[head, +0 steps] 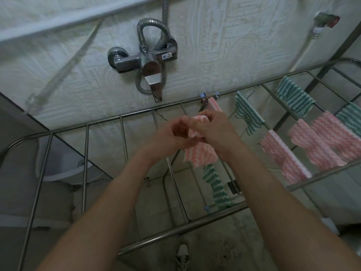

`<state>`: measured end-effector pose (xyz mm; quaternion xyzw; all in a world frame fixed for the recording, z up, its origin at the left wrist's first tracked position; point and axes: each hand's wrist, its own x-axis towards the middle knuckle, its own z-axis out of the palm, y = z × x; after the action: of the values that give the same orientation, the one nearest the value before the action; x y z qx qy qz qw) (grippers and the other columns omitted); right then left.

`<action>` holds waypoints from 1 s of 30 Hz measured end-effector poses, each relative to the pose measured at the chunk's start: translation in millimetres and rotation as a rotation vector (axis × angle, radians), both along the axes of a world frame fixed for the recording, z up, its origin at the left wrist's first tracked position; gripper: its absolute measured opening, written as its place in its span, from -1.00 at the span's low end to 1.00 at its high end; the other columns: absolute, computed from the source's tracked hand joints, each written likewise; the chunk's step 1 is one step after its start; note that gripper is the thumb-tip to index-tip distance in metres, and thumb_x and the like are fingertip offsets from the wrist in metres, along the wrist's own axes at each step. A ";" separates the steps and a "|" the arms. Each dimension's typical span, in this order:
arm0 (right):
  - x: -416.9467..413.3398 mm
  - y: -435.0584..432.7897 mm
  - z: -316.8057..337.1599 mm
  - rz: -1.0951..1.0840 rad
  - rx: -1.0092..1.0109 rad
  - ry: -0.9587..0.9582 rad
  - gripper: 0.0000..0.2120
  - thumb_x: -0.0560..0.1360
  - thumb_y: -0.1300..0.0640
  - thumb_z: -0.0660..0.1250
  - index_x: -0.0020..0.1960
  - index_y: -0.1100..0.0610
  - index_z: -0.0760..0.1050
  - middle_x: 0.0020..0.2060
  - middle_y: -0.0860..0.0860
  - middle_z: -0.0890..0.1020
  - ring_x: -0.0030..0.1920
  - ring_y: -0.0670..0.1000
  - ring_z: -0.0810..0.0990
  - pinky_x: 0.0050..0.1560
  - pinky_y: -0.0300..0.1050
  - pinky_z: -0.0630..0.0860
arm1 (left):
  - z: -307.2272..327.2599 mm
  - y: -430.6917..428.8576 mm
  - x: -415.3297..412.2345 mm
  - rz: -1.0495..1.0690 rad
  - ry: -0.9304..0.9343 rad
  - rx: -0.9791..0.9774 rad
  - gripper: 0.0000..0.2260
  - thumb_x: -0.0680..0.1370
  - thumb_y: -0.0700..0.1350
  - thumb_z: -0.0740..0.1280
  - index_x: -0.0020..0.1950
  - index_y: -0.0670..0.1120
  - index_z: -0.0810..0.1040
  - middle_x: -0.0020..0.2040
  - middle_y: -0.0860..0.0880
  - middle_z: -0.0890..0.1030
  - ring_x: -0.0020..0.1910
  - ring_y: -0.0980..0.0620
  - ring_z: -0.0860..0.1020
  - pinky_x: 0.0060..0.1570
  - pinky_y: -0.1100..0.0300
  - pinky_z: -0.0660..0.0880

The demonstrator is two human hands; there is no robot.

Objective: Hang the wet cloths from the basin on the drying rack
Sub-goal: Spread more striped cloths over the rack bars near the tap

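Above rack's middle rails, pink striped cloth [199,153] pinched by both hands' fingers [197,125]; should be spread flat, draped evenly over free rail [172,171].

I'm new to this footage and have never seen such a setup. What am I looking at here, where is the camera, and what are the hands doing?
There is no machine: the one picture comes from a camera worn on a person's head, looking down at their bare arms. Below is a metal drying rack in a bathroom, with a shower mixer tap on the wall. Pink and green striped cloths already hang over the right-hand bars, for example this pink one. The left hand and right hand together hold a pink striped cloth above the rack.
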<state>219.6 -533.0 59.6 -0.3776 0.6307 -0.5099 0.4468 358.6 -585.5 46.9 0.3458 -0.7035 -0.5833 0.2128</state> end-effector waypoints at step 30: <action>-74.7 -92.0 -68.8 0.020 0.415 0.435 -0.54 0.58 0.14 0.19 0.45 0.20 0.26 0.30 0.19 0.47 -0.18 0.08 0.62 -0.51 -0.26 0.54 | -68.9 -90.3 -22.4 0.277 -0.079 0.318 -0.71 0.48 -0.36 0.28 -0.23 -0.03 0.67 -0.17 -0.01 0.66 -0.31 0.14 0.55 -0.41 0.32 0.42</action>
<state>144.9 -625.0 -9.1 -0.3847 0.7986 -0.2727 0.3740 336.2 -675.8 -22.0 0.4909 -0.5563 -0.6381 0.2059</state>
